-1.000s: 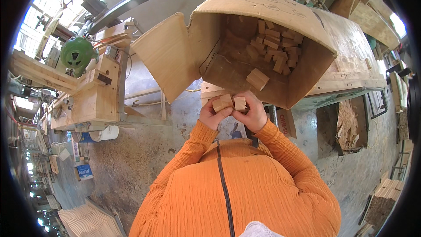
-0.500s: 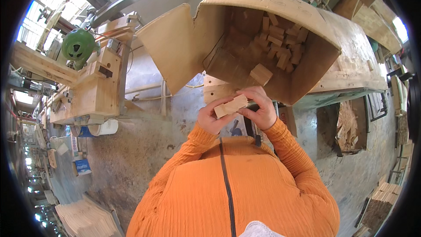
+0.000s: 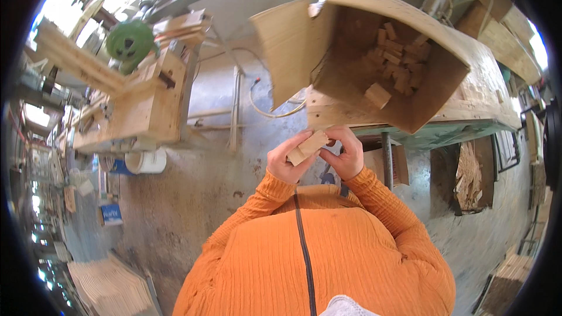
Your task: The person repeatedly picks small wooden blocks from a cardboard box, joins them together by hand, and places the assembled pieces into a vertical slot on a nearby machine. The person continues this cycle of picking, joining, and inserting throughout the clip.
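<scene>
Pale wooden blocks [image 3: 308, 147], which look like two or more short pieces pressed together, lie across my hands in front of my chest. My left hand [image 3: 287, 161] wraps round their left end. At the right end, the fingers and thumb of my right hand [image 3: 348, 155] close in a pinch against the wood; its exact contact is partly hidden. Beyond my hands, a large cardboard box [image 3: 328, 41] lies tipped with its mouth toward me. Inside it are several loose small blocks [image 3: 401, 58] and one bigger block [image 3: 377, 96] nearer the opening.
The box rests on a wooden workbench [image 3: 328, 111] with a green edge. To the left stands a wooden machine table [image 3: 137, 108] with a green round machine part [image 3: 129, 43]. A white bucket [image 3: 146, 161] sits beneath it. Stacked boards [image 3: 108, 287] lie at lower left.
My view has shifted, so the box and bench appear farther right. The blocks in my hands are tilted more steeply, and my right hand's fingers have shifted at their right end.
</scene>
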Tool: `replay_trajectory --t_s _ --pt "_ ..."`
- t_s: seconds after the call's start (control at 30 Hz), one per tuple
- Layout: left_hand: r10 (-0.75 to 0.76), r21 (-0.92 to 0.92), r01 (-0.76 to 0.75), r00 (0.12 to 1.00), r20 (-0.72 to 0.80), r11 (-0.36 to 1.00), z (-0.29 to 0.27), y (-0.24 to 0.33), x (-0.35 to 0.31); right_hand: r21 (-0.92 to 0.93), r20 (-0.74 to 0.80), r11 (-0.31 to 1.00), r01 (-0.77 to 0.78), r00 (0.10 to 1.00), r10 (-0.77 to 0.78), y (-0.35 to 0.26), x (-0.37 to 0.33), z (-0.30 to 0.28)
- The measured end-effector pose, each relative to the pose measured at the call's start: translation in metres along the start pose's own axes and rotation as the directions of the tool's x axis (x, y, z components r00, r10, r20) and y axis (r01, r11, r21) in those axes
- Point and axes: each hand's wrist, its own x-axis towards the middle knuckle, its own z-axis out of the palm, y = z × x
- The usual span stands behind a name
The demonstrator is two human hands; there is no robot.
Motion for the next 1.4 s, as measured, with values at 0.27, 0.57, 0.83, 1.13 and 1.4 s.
replay_trajectory --t_s 0.27,0.57,0.83,1.13,1.4 --pt "-0.182 -0.07 0.168 0.924 -0.337 0.983 -0.068 0.008 -0.064 -0.097 0.206 0.991 0.09 0.976 -0.069 -0.041 -0.033 0.112" --pt "-0.491 -0.854 0.263 0.871 0.011 0.448 -0.143 0.008 -0.13 0.084 0.317 0.994 0.075 0.943 -0.098 -0.061 -0.059 0.187" --pt "-0.726 -0.743 0.577 0.663 0.184 0.339 -0.173 0.005 -0.187 0.103 0.53 0.977 0.186 0.821 -0.212 -0.078 -0.09 0.194" --pt "-0.639 -0.68 0.559 0.75 0.17 0.475 -0.156 0.028 -0.197 0.119 0.516 0.966 0.229 0.817 -0.257 -0.091 -0.1 0.175" --pt "-0.686 -0.634 0.63 0.697 0.207 0.448 -0.105 0.049 -0.229 -0.049 0.472 0.971 0.233 0.862 -0.183 -0.098 -0.134 0.129"
